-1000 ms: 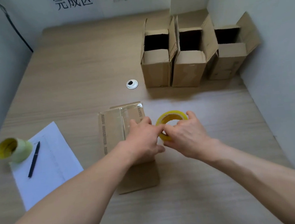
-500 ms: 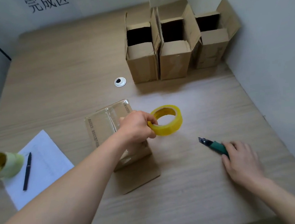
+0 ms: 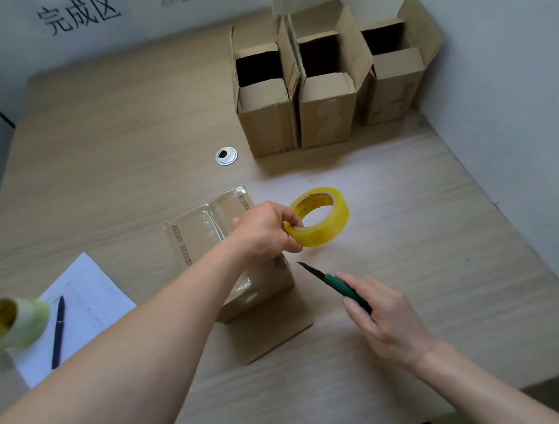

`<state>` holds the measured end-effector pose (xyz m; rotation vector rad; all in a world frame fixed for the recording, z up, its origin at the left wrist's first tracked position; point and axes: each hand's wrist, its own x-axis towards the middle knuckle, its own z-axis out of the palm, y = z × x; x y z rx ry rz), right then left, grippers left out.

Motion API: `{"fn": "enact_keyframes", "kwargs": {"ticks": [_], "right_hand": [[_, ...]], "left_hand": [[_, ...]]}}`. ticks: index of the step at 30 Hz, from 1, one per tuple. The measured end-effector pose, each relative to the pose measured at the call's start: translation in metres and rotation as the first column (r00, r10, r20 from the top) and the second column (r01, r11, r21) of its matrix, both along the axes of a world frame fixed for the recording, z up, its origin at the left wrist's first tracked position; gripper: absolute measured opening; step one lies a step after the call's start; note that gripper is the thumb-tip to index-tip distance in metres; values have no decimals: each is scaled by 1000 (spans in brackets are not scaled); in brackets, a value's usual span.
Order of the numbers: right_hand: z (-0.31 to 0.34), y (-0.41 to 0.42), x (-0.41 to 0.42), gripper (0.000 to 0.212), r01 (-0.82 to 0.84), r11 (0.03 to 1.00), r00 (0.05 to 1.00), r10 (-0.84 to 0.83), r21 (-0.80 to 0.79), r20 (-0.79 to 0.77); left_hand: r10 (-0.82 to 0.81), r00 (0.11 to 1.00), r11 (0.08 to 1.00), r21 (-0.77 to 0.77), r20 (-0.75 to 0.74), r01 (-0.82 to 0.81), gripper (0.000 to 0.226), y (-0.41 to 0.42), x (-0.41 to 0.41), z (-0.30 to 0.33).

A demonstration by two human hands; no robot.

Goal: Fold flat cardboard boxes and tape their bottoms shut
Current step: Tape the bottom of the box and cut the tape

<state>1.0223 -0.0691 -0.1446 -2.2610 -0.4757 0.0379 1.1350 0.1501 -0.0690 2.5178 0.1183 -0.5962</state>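
Cardboard box (image 3: 202, 238), bottom up, mid-table; clear tape runs along its bottom seam; one flap lies flat on the table toward the near side. Printed text along its left edge.

Left hand (image 3: 266, 228): over the box, fingers curled round the near rim of the tape roll (image 3: 319, 216), holding it just above and to the right of the box. Roll is yellow-tinted, its hole facing up and left.

Right hand (image 3: 387, 320): near right of the box, gripping a knife (image 3: 333, 283) by its green handle. Dark blade points far-left toward the box corner and the roll; tip just beside the box, apart from the roll. Whether the tip touches anything cannot be told.

Three boxes, upright, far right by the wall, in a row and touching or nearly so: left box (image 3: 264, 111), middle box (image 3: 326, 103), right box (image 3: 395, 80). Top flaps open, dark interiors showing.

Table (image 3: 113, 141): pale wood grain, walled on left, far and right.

Grommet (image 3: 226, 156): round, silver, set in the table left of the three boxes.

Paper (image 3: 87, 306): white sheet, near left. Pen (image 3: 58, 332) lies on it, dark, pointing near–far.

Second roll (image 3: 10, 321): pale yellow, on its side at the left edge, touching the paper's corner.

Sign (image 3: 78, 14): black characters on the far wall.
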Motion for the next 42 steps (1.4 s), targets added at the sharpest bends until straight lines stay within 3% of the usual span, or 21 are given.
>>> {"fn": "enact_keyframes", "kwargs": {"ticks": [3,8,10,12,13,15,17,19,22,25,28,31,37,42], "right_hand": [[-6,12,4,38,5,999,999,-3,-51,37],[-25,9,1,39,26,941,997,-47,-336,-56],[-31,-11,2,41,82,865,982,-155,-494,-109],[-31,-32,7,48,152,747,965,-253,-647,-65],[-27,-38,11,51,225,756,955,-296,-615,-14],[-11,-35,26,55,345,858,938,-309,-381,154],[13,-13,48,60,260,939,916,-167,-225,364],[34,16,70,62,106,943,907,38,-317,418],[49,47,92,56,-56,867,939,215,-496,270],[49,51,103,49,-198,895,953,272,-400,135],[43,44,108,55,-196,901,961,255,-387,106],[35,46,107,58,-249,863,967,247,-439,-63],[24,57,105,43,-329,863,935,240,-385,-261],[17,64,107,13,-316,900,913,203,-299,-354]], "left_hand": [[-2,1000,1000,5,3,2,27,0,0,-1],[-5,1000,1000,13,-7,5,25,0,1,-2],[-9,1000,1000,21,-3,9,25,0,1,-3],[-13,1000,999,35,0,13,25,1,2,-5],[-15,1000,999,45,3,14,25,0,2,-6],[-14,1000,998,62,13,13,25,0,3,-8],[-16,1000,997,73,10,16,25,0,3,-9],[-27,1000,996,87,7,27,26,-1,3,-9],[-54,999,994,98,0,54,27,-1,3,-8],[-70,997,992,107,13,69,30,0,1,-7],[-94,996,993,77,11,93,38,0,-3,-8],[-141,990,986,96,12,139,37,4,-9,-7],[-72,989,996,-41,133,78,20,15,-23,-7],[-224,931,974,33,288,224,33,23,-47,-18]]}}
